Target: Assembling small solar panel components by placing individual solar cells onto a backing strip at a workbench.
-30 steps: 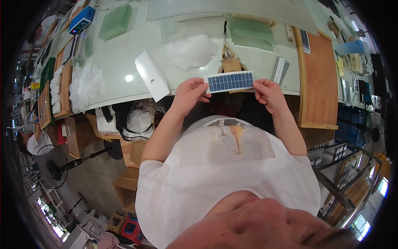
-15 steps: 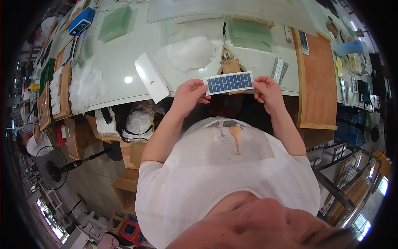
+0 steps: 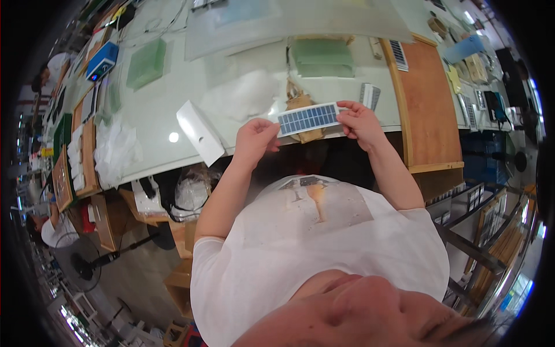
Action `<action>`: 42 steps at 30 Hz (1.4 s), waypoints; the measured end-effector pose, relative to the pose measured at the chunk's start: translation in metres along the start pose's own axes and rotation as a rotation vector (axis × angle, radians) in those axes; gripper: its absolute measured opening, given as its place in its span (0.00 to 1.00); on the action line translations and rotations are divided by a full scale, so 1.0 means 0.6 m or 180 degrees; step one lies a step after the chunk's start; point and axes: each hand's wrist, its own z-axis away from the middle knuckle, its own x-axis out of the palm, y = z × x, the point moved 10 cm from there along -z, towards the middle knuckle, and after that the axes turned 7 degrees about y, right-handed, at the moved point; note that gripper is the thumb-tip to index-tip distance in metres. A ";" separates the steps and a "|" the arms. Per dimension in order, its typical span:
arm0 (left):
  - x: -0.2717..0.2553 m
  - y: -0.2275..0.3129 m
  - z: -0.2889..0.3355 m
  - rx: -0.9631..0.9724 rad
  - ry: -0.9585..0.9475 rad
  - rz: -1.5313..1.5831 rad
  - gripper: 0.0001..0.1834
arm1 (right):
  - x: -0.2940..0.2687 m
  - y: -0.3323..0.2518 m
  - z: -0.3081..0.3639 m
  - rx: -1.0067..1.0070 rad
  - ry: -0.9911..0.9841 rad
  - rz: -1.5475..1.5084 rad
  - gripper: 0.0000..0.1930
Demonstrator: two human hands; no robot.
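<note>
A small solar panel (image 3: 308, 119), dark blue cells in a white border, is held between my two hands above the table's front edge. My left hand (image 3: 256, 141) pinches its left end. At the other end, my right hand (image 3: 359, 125) grips the upper right corner with thumb and fingers. The panel tilts a little, its right end higher. Partly hidden behind it is a tan, tape-wrapped block (image 3: 299, 103) with a metal piece on top. Left of my left hand lies a long white box (image 3: 199, 133).
Green translucent sheets (image 3: 322, 58) are stacked beyond the panel, beside white foam sheeting (image 3: 245, 94). More strips (image 3: 370, 96) lie to the right, before a wooden board (image 3: 429, 104). A blue device (image 3: 103, 61) stands far left; a fan (image 3: 81, 265) is on the floor.
The view has shifted, so the table things appear farther left and the near ones lower. The panel now tilts slightly more, its right end raised; both hands still hold it.
</note>
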 end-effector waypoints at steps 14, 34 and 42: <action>0.021 0.024 0.031 0.0616 0.0036 -0.0569 0.09 | -0.121 -0.027 0.022 0.0111 -0.0045 0.0001 0.12; -0.031 0.005 0.066 0.0857 0.0289 -0.0346 0.06 | -0.379 -0.159 -0.146 -0.1428 0.2587 -0.0726 0.06; -0.016 -0.008 0.051 0.0730 0.0056 -0.0223 0.06 | -0.014 -0.235 -0.026 -0.3485 0.1184 0.3187 0.16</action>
